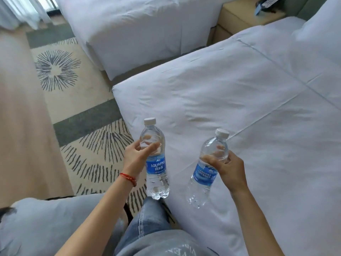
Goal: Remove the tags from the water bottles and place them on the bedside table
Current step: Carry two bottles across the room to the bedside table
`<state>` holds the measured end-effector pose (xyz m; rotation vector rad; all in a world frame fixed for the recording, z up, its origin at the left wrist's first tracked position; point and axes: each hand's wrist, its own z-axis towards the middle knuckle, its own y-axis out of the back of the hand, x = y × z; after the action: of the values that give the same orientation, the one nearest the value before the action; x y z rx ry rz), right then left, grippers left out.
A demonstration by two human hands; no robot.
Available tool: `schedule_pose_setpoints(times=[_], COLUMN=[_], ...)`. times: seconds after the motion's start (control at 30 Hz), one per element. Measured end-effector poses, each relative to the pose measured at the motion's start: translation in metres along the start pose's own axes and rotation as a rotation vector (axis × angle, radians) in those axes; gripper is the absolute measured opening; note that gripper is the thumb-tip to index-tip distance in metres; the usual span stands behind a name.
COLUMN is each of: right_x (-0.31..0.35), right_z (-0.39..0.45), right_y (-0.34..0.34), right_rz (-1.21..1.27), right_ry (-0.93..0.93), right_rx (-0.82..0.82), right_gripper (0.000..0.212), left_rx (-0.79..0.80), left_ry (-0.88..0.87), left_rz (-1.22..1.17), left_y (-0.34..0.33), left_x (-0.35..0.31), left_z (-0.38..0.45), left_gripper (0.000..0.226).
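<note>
I hold two clear water bottles with white caps and blue labels over the near corner of a white bed [230, 100]. My left hand [135, 157] grips the left bottle [156, 169] around its upper body; it stands nearly upright. My right hand [227, 168] grips the right bottle [203, 174] just above its label; this one tilts with its cap up and to the right. No separate tag shows on either bottle neck. The wooden bedside table [239, 21] stands far off at the top right, between the two beds.
A second white bed [140, 28] lies beyond a narrow gap. Dark objects and a blue item [262, 6] sit on the bedside table. Patterned carpet [77, 100] covers the floor on the left. My jeans-clad leg [147, 220] is at the bed's corner.
</note>
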<state>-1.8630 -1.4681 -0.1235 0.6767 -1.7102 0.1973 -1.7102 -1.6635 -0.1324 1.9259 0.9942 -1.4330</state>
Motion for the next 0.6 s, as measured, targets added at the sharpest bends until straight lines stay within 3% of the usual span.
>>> schedule_pose_setpoints(times=[0.17, 0.37, 0.5, 0.6], right_x=[0.032, 0.062, 0.073, 0.075], right_z=[0.065, 0.122, 0.146, 0.163], right_y=[-0.045, -0.082, -0.086, -0.085], right_rz=[0.018, 0.059, 0.056, 0.042], right_ry=[-0.031, -0.042, -0.045, -0.051], right_rx=[-0.075, -0.127, -0.13, -0.123], right_gripper=[0.024, 0.035, 0.025, 0.032], left_rx=[0.08, 0.156, 0.169, 0.165], left_ry=[0.028, 0.031, 0.04, 0.048], left_rz=[0.067, 0.13, 0.123, 0.131], left_y=[0.008, 0.009, 0.004, 0.001], left_x=[-0.039, -0.066, -0.075, -0.075], left_z=[0.09, 0.165, 0.191, 0.204], left_gripper=[0.045, 0.018, 0.029, 0.023])
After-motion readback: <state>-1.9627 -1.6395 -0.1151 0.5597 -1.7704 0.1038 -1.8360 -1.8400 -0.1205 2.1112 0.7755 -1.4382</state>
